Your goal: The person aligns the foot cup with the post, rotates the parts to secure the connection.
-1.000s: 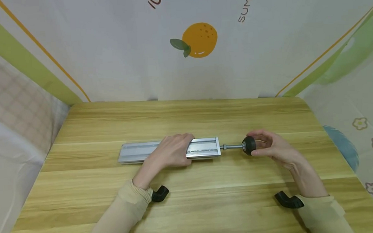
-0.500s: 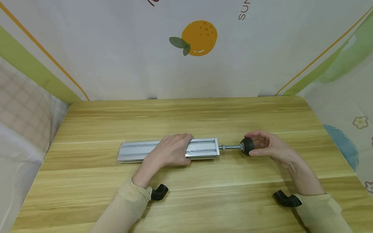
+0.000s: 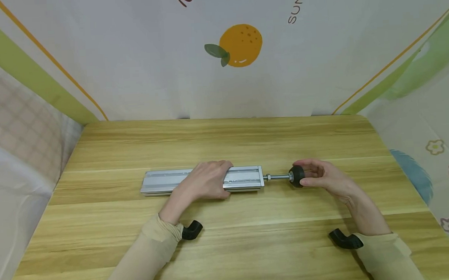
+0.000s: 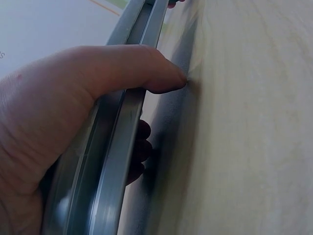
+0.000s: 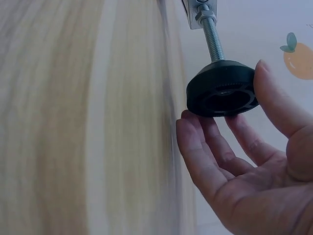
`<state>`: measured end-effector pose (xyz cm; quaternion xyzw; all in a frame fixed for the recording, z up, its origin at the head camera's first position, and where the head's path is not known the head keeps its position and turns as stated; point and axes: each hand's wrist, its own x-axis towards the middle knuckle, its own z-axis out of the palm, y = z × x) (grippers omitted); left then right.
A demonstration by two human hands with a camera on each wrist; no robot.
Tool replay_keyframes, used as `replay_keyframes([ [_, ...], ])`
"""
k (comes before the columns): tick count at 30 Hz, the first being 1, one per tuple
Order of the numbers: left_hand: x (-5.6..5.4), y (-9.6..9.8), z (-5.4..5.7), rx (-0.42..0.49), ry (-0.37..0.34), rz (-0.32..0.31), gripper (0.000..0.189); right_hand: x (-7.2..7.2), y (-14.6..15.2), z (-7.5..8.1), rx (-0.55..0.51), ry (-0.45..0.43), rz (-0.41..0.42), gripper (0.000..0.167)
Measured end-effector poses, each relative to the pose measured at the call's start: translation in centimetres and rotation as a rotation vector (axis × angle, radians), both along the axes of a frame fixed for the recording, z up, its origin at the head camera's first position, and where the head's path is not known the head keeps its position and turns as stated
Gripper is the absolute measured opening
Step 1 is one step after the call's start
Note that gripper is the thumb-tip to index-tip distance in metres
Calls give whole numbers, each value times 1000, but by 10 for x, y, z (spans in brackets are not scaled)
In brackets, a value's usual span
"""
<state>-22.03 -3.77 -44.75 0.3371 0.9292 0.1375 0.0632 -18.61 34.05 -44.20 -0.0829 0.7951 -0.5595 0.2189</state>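
Note:
A silver aluminium profile [image 3: 245,178] lies lengthwise across the table. My left hand [image 3: 207,182] grips it from above; in the left wrist view the thumb is on the near side and fingertips [image 4: 142,149] show beneath the profile [image 4: 115,147]. From the end plate at its right end a threaded rod [image 3: 281,176] with a hex nut [image 5: 205,16] sticks out. That rod carries a black round levelling foot [image 3: 296,176]. My right hand [image 3: 327,178] pinches the foot's rim between thumb and fingers, its palm apart from the hollow underside [image 5: 227,99].
The wood-grain table [image 3: 230,249] reaches to a white printed cloth [image 3: 148,76] at the back, with more cloth at both sides. A short black curved piece [image 3: 192,230] juts from the left sleeve, another black curved piece [image 3: 345,239] from the right.
The levelling foot and my right hand have shifted very slightly left, and the rod's exposed length looks a little shorter. My left hand keeps its grip on the profile.

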Motion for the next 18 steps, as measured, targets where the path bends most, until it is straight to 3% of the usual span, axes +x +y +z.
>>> replay_keyframes([
  [18, 0, 0, 0, 1, 3, -4, 70, -1, 0, 2, 74, 25, 42, 54],
])
